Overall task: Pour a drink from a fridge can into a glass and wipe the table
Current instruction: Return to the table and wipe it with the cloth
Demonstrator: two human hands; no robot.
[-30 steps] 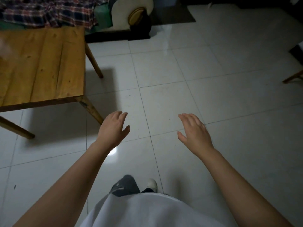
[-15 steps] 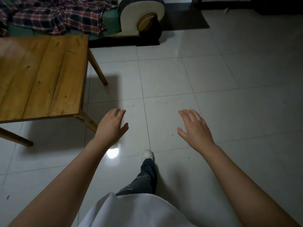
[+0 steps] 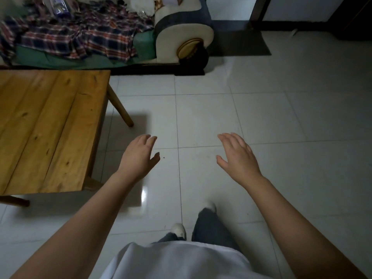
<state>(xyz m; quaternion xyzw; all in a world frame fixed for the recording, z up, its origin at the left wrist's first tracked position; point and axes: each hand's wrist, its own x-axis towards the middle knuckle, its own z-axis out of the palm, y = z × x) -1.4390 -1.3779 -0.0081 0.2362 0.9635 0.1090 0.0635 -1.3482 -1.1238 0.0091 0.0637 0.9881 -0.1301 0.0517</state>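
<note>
open tiled floor [image 3: 261, 121] ahead, wooden table [image 3: 50, 125] left, sofa [image 3: 181, 33] beyond, perhaps cluttered

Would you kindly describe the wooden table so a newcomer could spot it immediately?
Start at the sofa draped with a plaid cloth at the top. Just below it, at the left edge, stands the wooden table: honey-coloured knotty planks on slanted round legs, the only wooden furniture on the pale tiled floor.

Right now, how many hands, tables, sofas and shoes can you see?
Hands: 2, left hand and right hand, both empty
Tables: 1, table
Sofas: 1, sofa
Shoes: 2, one, the other
Total: 6
</note>
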